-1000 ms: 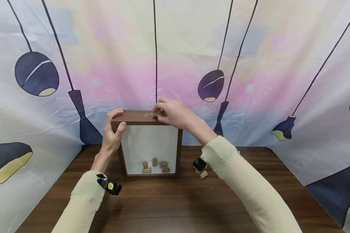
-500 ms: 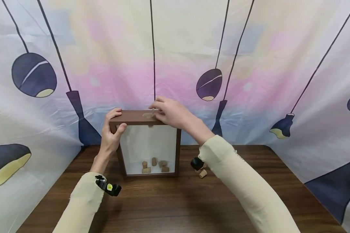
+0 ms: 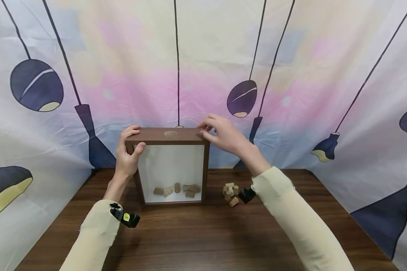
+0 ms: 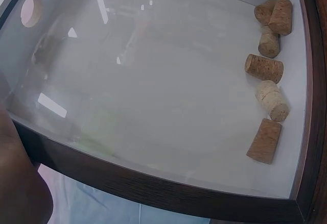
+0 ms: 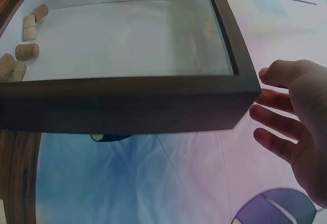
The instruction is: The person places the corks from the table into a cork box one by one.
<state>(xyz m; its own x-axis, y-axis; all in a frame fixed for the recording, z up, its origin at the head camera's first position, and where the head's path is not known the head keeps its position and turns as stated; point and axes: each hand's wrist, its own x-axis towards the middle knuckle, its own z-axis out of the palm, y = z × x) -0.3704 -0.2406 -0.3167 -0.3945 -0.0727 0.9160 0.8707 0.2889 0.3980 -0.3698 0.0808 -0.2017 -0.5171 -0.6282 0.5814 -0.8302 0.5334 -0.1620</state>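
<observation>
A dark brown wooden shadow box (image 3: pixel 167 141) with a clear front stands upright on the table. My left hand (image 3: pixel 128 152) grips its upper left corner, thumb on the front and fingers over the top. Several corks (image 4: pixel 263 68) lie along the bottom inside it. A round hole (image 3: pixel 170 133) opens in the middle of the top side. My right hand (image 3: pixel 224 133) is by the upper right corner, fingers loosely bent and holding nothing; in the right wrist view its fingertips (image 5: pixel 265 73) are right at that corner.
A small pile of corks (image 3: pixel 230 190) lies on the brown wooden table (image 3: pixel 190 233), right of the box. Behind stands a pastel cloth backdrop (image 3: pixel 139 56) printed with dark hanging lamps. Small black cameras sit on both wrists.
A cork from the right hand has dropped through the hole into the box, and corks at the bottom have shifted. The right hand has moved right from the hole; the left stays put.
</observation>
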